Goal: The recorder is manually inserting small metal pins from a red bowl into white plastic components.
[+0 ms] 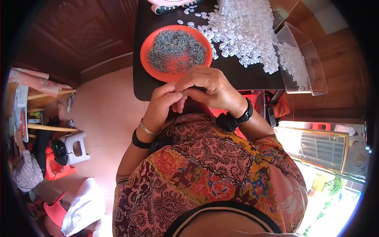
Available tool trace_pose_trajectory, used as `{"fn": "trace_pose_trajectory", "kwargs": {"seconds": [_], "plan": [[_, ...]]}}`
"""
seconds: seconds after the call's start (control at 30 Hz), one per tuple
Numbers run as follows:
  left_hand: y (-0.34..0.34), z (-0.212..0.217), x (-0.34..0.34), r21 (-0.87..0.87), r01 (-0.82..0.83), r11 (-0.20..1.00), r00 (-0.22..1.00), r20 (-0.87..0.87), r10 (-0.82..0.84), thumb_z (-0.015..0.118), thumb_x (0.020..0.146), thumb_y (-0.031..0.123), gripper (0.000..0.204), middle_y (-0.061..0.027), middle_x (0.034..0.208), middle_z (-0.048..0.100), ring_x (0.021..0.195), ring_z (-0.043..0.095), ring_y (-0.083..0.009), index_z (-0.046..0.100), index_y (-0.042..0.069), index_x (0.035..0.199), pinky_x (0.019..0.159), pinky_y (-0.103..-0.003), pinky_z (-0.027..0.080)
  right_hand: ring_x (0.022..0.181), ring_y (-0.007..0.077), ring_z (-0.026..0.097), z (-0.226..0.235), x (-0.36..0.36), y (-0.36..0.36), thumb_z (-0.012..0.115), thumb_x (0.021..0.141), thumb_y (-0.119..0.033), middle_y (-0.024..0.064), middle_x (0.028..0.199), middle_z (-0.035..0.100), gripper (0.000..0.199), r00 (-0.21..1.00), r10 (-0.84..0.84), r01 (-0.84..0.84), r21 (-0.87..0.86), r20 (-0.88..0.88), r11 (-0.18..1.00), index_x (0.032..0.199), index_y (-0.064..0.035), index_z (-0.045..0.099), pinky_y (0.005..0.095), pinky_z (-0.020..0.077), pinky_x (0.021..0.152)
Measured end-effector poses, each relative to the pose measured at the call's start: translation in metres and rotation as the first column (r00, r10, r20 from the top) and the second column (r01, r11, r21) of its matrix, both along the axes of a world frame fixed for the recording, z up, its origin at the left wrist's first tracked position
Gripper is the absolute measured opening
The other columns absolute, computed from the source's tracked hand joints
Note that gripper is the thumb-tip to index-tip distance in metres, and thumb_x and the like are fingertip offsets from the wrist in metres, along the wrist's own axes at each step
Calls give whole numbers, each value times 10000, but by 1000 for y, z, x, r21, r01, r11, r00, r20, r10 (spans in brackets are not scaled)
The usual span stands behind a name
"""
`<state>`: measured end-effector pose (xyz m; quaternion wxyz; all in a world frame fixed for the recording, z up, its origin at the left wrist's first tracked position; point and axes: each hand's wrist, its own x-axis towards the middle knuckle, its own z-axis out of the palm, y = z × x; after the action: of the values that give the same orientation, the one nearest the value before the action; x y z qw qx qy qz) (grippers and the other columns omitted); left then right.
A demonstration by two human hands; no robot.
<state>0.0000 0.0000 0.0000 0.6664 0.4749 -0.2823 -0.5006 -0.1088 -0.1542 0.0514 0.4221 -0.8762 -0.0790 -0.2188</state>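
Both hands meet just in front of the dark table's near edge, fingertips together. My left hand [161, 103] is closed in a pinch, thumb against the fingers. Over it bends my right hand [209, 85], thumb and fingers pinched at the same spot. Whatever sits between the fingertips is too small and hidden to name. Right behind the hands lies an orange-red plate [148, 69] bearing a heap of small grey, screw-like pieces [169, 45]. To its right, a large pile of small white oval plastic pieces [246, 33] spreads over the dark table [252, 77].
At the table's right edge a clear plastic bin [316, 75] holds more small white pieces. A pink object [166, 7] stands at the far edge. On the left are a grey-white stool [77, 148], a white sack [85, 205] and another person [29, 170].
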Motion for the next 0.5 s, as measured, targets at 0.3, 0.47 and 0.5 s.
{"fn": "trace_pose_trajectory", "kwargs": {"seconds": [0.3,0.47,0.5], "plan": [[16,-1,20,41,-128,991,986,111,123,475,899,203,230,-30,613,495,511,453,-103,521,36,748,492,-217,354,780,270,609,4,43,-5,673,759,-101,57,775,609,56,996,-50,71,-322,72,944,809,-91,651,386,491,670],[18,1,17,20,-232,972,972,36,231,482,895,202,239,10,577,484,503,432,-69,546,46,725,483,-205,308,801,275,620,-17,73,-24,633,787,-189,62,807,631,94,982,-186,154,-539,-6,828,783,-105,676,394,511,699],[19,2,16,25,-262,965,965,26,262,483,897,203,239,9,577,485,503,435,-71,552,45,732,483,-204,311,802,274,622,-21,78,-24,626,790,-193,68,814,634,98,980,-199,142,-616,-25,775,780,-109,676,390,515,700]]}}
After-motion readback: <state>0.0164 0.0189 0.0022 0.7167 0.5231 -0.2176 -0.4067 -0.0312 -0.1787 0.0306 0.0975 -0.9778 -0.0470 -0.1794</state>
